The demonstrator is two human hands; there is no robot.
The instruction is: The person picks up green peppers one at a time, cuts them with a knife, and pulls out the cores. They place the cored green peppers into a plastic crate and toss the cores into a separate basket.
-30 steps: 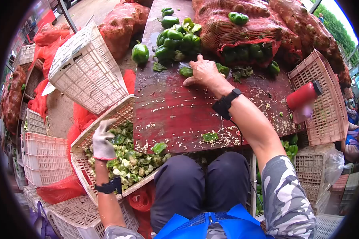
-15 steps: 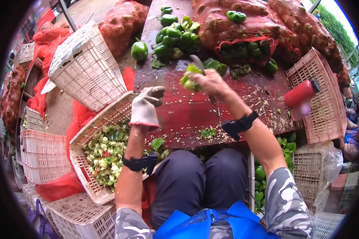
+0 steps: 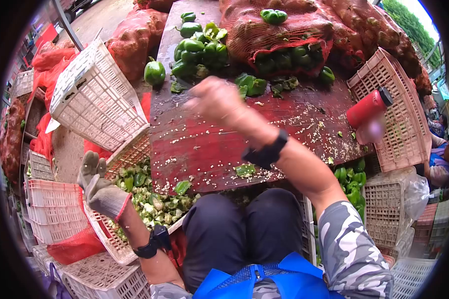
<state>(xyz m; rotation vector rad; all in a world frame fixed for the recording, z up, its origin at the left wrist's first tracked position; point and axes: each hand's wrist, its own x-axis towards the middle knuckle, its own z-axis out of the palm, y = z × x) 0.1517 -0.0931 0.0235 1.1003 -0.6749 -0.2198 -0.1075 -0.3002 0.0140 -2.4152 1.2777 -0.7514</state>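
My right hand is bare and motion-blurred above the red table, just in front of a pile of whole green peppers. Whether it holds anything is lost in the blur. My left hand wears a grey glove and hovers with its fingers spread and empty at the left edge of a pink crate. Cut pepper pieces fill that crate beside my knee. White seeds and a few green scraps lie scattered on the table.
A red mesh sack of peppers lies at the table's back. A red bottle rests on a pink crate at the right. A tilted white crate and stacked crates stand left. More peppers sit below right.
My left hand swung up from the crate to the table beside my right hand, then back down over the crate, now open. My right hand lifted a pepper and a knife, then moved left.
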